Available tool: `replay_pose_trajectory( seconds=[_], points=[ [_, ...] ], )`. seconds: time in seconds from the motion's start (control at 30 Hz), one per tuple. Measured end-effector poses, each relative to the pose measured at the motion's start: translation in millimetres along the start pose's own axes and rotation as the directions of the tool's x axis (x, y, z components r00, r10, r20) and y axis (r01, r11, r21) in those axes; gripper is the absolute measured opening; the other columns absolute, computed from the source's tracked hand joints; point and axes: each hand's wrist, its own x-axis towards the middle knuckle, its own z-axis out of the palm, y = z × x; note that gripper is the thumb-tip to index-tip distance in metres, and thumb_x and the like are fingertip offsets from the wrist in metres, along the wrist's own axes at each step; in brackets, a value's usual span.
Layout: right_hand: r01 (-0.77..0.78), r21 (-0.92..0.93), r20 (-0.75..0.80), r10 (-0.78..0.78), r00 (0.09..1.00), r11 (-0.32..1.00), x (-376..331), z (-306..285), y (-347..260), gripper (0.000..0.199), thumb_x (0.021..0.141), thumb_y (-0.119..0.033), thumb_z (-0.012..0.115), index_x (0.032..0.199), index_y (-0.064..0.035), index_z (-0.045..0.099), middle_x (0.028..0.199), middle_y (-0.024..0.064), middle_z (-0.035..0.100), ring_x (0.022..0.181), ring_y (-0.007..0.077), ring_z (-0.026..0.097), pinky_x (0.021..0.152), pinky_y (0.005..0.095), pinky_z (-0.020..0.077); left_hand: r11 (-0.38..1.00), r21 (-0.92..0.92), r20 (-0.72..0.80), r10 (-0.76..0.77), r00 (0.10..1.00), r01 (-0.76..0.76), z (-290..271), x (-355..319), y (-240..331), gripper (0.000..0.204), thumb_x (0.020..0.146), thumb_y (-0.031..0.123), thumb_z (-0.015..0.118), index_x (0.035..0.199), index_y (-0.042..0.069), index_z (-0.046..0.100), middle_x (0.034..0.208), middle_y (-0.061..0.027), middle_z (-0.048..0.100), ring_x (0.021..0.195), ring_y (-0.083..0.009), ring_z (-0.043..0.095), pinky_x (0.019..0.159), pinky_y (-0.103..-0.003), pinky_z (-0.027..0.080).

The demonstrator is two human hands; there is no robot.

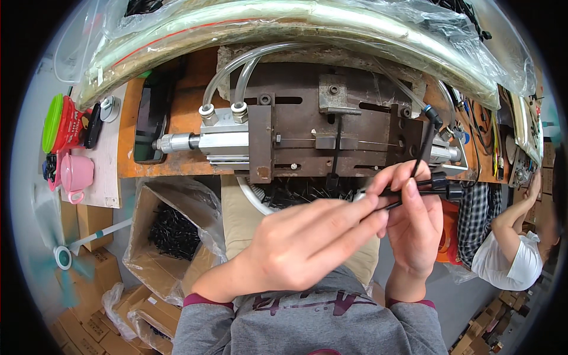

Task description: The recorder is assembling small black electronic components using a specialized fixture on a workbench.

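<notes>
Both hands meet just in front of the metal fixture. My right hand [415, 222] is closed around several thin black rods with thicker cylindrical ends [444, 188], which stick out to its right. One slim black rod [423, 151] points up from between its thumb and finger. My left hand [310, 242] is closed too, its fingertips pinched at the other ends of the rods; the exact contact is hidden behind the fingers. Another black rod [337, 151] lies across the middle of the brown metal fixture [302, 127], its thicker end hanging over the front edge.
Pneumatic cylinders [225, 145] with clear tubes flank the fixture. Below it sits a tub [254, 195] of black parts; a lined carton [142, 236] at left holds more. A pink cup [77, 174] stands far left, a fan [63, 257] below. Another person [509, 260] is at right.
</notes>
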Motion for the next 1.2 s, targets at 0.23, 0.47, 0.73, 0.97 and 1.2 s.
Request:
replay_pose_trajectory(
  seconds=[0.23,0.47,0.73,0.97,1.2],
  points=[
    [0.077,-0.042,-0.003,-0.077,0.997,0.996,3.6,-4.3,-3.4,0.015,0.103,-0.018,0.045,0.099,-0.0029,0.046,0.098,0.0193,0.062,0.058,0.0097,0.05,0.052,0.0206,0.0422,0.975,-0.214,0.2,-0.008,0.98,0.052,-23.4,-7.0,18.0,0.031,0.07,0.007,0.076,0.101,0.005,0.074,0.094,-0.0063,0.07,0.072,-0.0175,0.069,0.059,-0.027,0.056],
    [0.215,-0.095,-0.029,-0.219,0.975,0.972,5.4,-10.3,0.6,0.018,0.102,-0.013,0.043,0.106,0.0026,0.052,0.11,0.0215,0.06,0.074,0.0154,0.057,0.063,0.0271,0.0486,0.982,0.082,0.005,-0.169,0.986,0.168,-7.7,-6.6,5.7,0.033,0.063,0.004,0.082,0.094,0.003,0.073,0.098,-0.0108,0.069,0.083,-0.0238,0.068,0.07,-0.032,0.057],
    [0.33,-0.345,0.003,-0.351,0.936,0.879,4.6,-7.9,3.7,0.022,0.1,-0.012,0.046,0.108,0.0049,0.057,0.116,0.0214,0.061,0.08,0.0153,0.061,0.067,0.0276,0.0495,0.925,0.364,0.007,-0.12,0.993,0.11,21.5,-9.5,-17.4,0.03,0.065,0.007,0.079,0.091,-0.001,0.069,0.119,-0.0152,0.067,0.076,-0.0236,0.069,0.069,-0.031,0.056],
    [0.369,-0.51,0.023,-0.416,0.909,0.777,2.9,-8.4,5.5,0.025,0.101,-0.015,0.047,0.11,0.0051,0.058,0.118,0.0188,0.062,0.082,0.0141,0.061,0.068,0.0261,0.0495,0.917,0.381,0.046,-0.145,0.988,0.117,20.0,-4.1,-15.9,0.029,0.064,0.007,0.08,0.091,0.0,0.07,0.119,-0.0141,0.067,0.068,-0.0192,0.067,0.061,-0.029,0.053],
    [0.398,-0.707,0.098,-0.476,0.874,0.584,0.3,-3.7,8.3,0.022,0.099,-0.01,0.05,0.111,0.0041,0.061,0.121,0.0184,0.062,0.088,0.017,0.064,0.077,0.029,0.0528,0.918,0.363,0.056,-0.195,0.979,0.162,15.6,-2.6,-14.5,0.028,0.065,0.007,0.079,0.091,0.002,0.07,0.12,-0.0129,0.067,0.069,-0.0183,0.067,0.062,-0.027,0.052]
  ],
)
